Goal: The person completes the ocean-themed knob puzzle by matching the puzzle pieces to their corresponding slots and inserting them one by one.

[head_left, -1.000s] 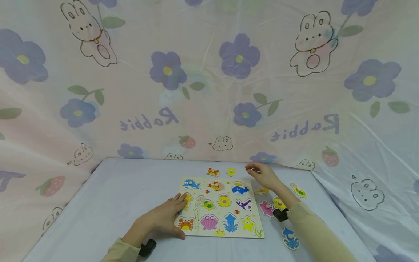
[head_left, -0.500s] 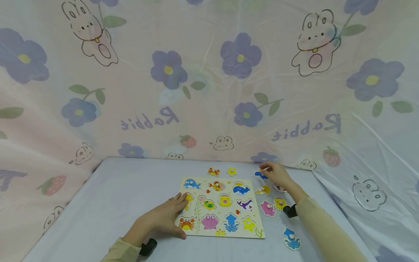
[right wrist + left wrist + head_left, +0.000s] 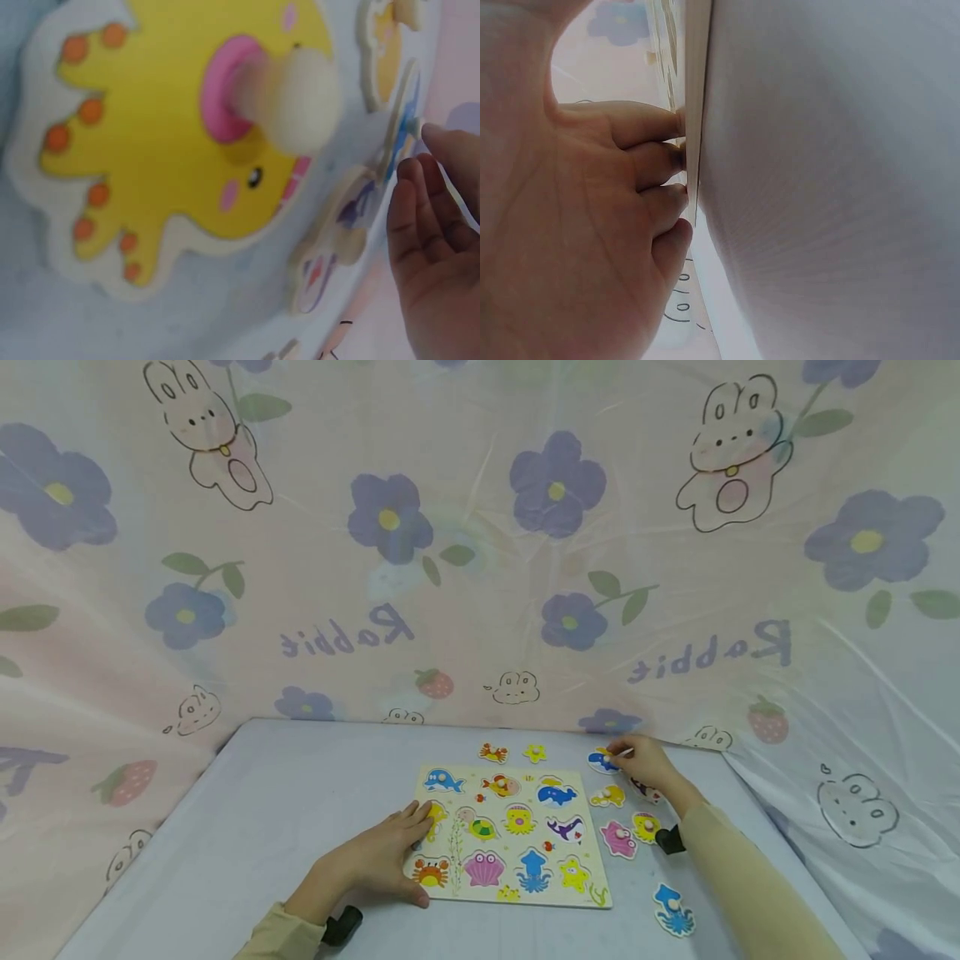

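Right hand has shifted toward 3 o'clock, uncovering whale off board's 1 o'clock corner; pinches its knob. Left hand spread on 9 o'clock edge. Best lift: straight, level.

We see a pale pink-and-white backdrop, purple flowers, green leaves, outlined rabbits, red strawberries, mirrored "Rabbit" lettering, before us a white desk meeting the backdrop's foot.
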The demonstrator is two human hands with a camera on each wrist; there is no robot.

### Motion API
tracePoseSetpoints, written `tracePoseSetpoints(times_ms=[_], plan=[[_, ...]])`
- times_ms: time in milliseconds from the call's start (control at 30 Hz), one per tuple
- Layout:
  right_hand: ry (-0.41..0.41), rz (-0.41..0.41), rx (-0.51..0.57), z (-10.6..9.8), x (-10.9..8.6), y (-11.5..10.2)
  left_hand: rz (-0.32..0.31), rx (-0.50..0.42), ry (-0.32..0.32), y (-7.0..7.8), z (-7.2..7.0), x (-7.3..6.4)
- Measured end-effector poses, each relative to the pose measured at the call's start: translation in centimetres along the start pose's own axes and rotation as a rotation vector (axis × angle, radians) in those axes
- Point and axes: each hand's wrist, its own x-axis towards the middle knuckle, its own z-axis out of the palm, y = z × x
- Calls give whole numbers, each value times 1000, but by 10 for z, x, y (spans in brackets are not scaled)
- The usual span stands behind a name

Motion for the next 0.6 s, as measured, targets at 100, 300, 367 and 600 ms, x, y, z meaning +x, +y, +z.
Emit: tracePoseSetpoints(times_ms=[100, 300, 367, 600], plan=[[-3, -13, -7, 2, 3, 6, -2, -1, -1, 1, -1, 0], [-23, 7, -17, 5, 9, 11, 0, -5, 2, 2, -3, -1], [-30, 11, -15, 6, 10, 10, -2, -6, 1, 2, -3, -1], [-34, 3, -17, 9, 11, 10, -6, -7, -4, 3, -2, -2]])
